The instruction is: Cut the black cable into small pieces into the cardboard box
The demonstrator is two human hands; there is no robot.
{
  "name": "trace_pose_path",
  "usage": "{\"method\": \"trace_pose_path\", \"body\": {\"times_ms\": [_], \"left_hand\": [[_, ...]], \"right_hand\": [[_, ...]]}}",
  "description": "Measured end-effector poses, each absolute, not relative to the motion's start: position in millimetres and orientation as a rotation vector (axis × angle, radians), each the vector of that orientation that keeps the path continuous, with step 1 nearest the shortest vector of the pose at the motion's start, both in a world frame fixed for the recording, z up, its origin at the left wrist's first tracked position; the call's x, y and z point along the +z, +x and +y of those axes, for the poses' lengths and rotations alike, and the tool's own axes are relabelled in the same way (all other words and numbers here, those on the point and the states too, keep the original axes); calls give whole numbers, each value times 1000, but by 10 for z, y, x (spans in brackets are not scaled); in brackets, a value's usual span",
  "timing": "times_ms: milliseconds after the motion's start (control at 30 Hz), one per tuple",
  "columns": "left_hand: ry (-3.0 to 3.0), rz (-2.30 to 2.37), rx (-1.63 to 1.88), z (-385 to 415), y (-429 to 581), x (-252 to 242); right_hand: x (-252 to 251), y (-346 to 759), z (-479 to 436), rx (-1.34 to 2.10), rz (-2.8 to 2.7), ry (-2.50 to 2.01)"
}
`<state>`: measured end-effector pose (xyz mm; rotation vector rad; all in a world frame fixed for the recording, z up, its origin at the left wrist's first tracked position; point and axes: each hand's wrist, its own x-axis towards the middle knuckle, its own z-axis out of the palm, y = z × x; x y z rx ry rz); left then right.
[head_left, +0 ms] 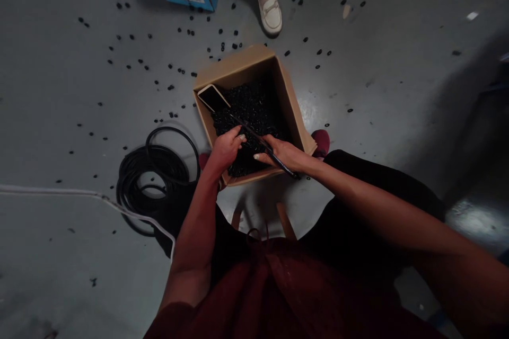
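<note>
the right hand [284, 152] is closed around a long thin black rod [274, 151], which lies across a cardboard box [238, 66] full of small black rubber pieces [254, 111]. the left hand [225, 151] rests half-curled on that pile, its hold unclear. a smartphone [212, 98] lies in the box's corner; more pieces dot the grey floor [59, 116] beside a coiled black cable [151, 180].

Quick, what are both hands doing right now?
Left hand: half-curled on the black pieces in the box; can't tell if it's holding anything.
Right hand: closed, holding a black strip.
</note>
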<state>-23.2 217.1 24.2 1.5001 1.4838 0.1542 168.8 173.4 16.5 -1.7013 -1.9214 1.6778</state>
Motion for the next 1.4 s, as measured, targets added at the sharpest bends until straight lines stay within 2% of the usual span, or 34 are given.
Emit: {"method": "trace_pose_path", "body": {"times_ms": [267, 667, 1133, 1400], "left_hand": [[1618, 1421, 65, 2144, -255, 207], [1707, 1386, -300, 2114, -207, 111], [1531, 1578, 133, 2172, -245, 172], [1536, 1547, 177, 2160, -250, 187]], "right_hand": [[68, 1662, 1666, 1627, -2023, -1793], [-1, 1536, 1526, 1744, -2010, -1917], [25, 1635, 1756, 1824, -1479, -1894], [108, 1625, 1720, 1735, -1794, -1791]]}}
